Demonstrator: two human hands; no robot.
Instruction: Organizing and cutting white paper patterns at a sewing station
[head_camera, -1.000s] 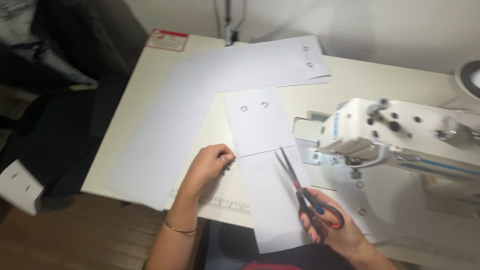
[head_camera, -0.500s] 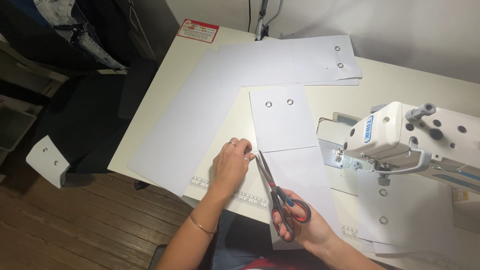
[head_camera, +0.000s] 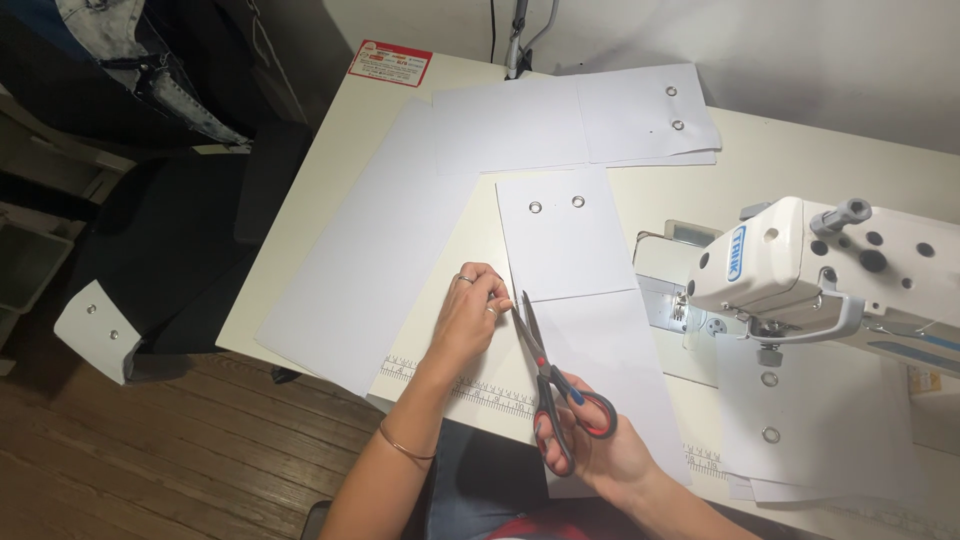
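Fingers (head_camera: 497, 303) of the left hand (head_camera: 466, 318) are curled loosely and press down on the left edge of a white paper sheet (head_camera: 590, 330), gripping nothing; the right hand (head_camera: 600, 450) has thumb and fingers threaded through the red and grey handles of a pair of scissors (head_camera: 550, 385), closed round them. The scissor blades are parted only a little, their tips pointing up toward the left fingertips at the sheet's edge.

A cream sewing table (head_camera: 800, 160) fills most of the view, its front edge printed with a ruler strip (head_camera: 480, 392). On its right stands a white sewing machine (head_camera: 830, 270), cut off at the right border. A large white sheet (head_camera: 370, 260) lies slanted across the table's left half, hanging past the edge. At the far side lies a wide white sheet (head_camera: 580, 120) with two metal eyelets near its right end. Under the machine head rests another white piece (head_camera: 810, 420) with two eyelets.

The sheet under the hands is a long upright rectangle near the table's front, with two metal eyelets at its top and a faint crosswise fold line halfway down; its lower end is hidden by the right hand.

A small red and white rectangular label (head_camera: 390, 63) sits flat at the table's far left corner. Left of the table, dark fabric (head_camera: 170, 240) is heaped, hard to make out, with a small white eyeleted piece (head_camera: 95, 335) by it.
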